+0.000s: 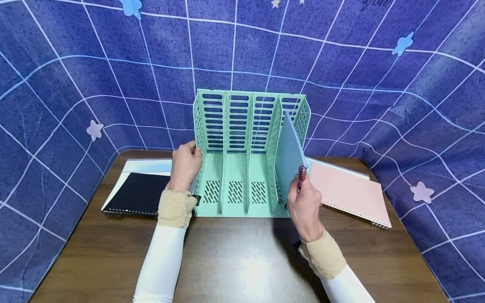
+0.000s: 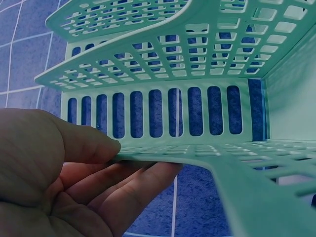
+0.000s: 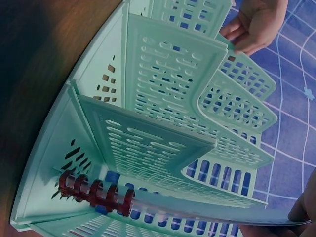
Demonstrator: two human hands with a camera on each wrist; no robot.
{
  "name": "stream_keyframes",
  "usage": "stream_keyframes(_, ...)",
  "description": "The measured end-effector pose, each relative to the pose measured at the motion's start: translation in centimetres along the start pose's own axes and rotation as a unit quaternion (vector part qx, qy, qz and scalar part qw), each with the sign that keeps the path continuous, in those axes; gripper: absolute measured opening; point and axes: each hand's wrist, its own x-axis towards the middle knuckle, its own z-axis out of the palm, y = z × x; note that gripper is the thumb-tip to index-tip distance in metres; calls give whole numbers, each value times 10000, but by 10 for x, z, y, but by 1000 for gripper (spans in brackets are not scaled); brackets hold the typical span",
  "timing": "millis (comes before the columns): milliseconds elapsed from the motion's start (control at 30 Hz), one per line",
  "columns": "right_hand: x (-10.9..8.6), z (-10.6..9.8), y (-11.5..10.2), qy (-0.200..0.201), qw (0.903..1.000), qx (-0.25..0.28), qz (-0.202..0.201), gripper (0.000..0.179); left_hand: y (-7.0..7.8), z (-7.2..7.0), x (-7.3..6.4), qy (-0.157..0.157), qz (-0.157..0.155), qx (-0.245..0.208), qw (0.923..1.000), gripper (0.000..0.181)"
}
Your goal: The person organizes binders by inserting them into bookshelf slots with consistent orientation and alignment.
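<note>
Blue backdrop, illegible script; left grip pinches green organizer, right grip blue notebook.

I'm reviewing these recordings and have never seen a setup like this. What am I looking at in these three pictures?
There's no robot here, just a person's two bare hands. The big picture comes from a camera on the head, looking forward and down; the smaller two come from cameras on the left and right wrists. On the wooden table stands a green file organizer with four compartments. A black notebook lies to its left and a pink notebook to its right, with pale, flat items showing from under both. The left hand pinches the organizer's left wall. The right hand holds a blue notebook with a red coil, upright, reaching into the rightmost compartment.
</note>
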Motion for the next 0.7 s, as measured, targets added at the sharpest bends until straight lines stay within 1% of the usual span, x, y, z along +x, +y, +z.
stream_keyframes(167,0,0,-2,-22,10000,-17,-24,10,0,0,0,23,43,59,10000,25)
stream_keyframes(400,1,2,-5,-195,9998,0,-3,12,-1,2,1,33,-4,26,10000,23)
stream_keyframes(600,2,4,-8,-157,9999,23,-5,11,-2,3,2,33,27,70,10000,22)
stream_keyframes(700,1,4,-8,-282,9996,20,12,10,-2,2,2,40,48,80,9999,23)
